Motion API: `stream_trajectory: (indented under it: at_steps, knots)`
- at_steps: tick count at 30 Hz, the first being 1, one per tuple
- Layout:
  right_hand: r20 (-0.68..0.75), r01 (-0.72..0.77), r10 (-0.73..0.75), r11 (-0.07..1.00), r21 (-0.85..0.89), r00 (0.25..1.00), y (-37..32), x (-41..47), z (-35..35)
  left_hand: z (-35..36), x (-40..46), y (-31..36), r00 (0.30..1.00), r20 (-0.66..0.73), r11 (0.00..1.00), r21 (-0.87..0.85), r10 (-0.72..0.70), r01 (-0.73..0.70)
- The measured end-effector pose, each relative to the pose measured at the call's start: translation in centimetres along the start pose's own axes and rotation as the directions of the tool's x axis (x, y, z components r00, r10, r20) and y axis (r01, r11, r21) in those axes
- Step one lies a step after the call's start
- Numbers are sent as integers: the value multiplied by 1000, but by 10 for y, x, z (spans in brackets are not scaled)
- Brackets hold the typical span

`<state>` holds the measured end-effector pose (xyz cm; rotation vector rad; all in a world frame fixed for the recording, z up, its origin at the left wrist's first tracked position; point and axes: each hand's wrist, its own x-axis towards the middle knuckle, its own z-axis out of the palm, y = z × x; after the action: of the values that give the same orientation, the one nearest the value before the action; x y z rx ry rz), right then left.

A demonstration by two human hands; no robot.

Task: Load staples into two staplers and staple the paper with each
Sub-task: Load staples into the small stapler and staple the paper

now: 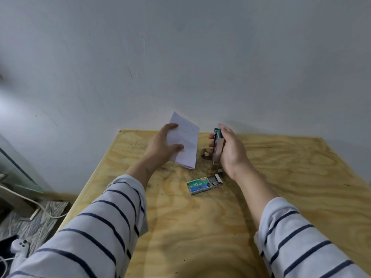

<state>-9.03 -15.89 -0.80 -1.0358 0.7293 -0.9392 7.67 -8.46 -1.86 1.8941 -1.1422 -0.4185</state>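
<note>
Near the open staple box (204, 185), seemingly holding staples, hands (160, 146) grip paper (185, 144) and stapler (217, 144).

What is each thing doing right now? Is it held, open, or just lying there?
Paper: folded, held up off the table in the left hand.
Stapler: held upright in the right hand; open or shut, cannot tell.
Staple box: lying on the table, tray slid partly out, staples showing.
Loose staple strip: lying on the table beside the box.
</note>
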Motion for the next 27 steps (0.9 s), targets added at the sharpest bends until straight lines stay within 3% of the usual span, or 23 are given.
stream_trajectory:
  at_steps: [2, 5, 7, 13, 16, 20, 24, 27]
  knots:
    - [-19, -44, 44, 999, -29, 999, -2, 4, 1, -4, -2, 9, 997, -62, 986, -160, 35, -45]
    - [-77, -19, -3, 959, -282, 997, 0, 6, 4, -9, -8, 21, 991, -120, 946, -309, 67, -101]
    - [-58, 6, -23, 962, -275, 998, -2, 6, 4, -12, -11, 27, 990, -128, 927, -359, 67, -110]
    - [33, 70, -64, 965, -254, 997, -14, -3, 2, -31, -16, 33, 989, 144, 820, -565, -13, 93]
    - [120, 7, 19, 977, -211, 993, -21, -12, 2, -36, -19, 39, 990, 138, 798, -597, -3, 86]
    - [240, -11, 83, 958, -285, 967, -26, -24, 7, -36, -24, 45, 995, 93, 816, -578, 34, 26]
    - [185, -21, 58, 980, -197, 981, -29, -25, 4, -43, -27, 46, 993, 121, 825, -561, -1, 69]
    - [139, 20, 11, 976, -217, 990, -30, -26, 5, -44, -30, 48, 994, 96, 884, -468, 51, 0]
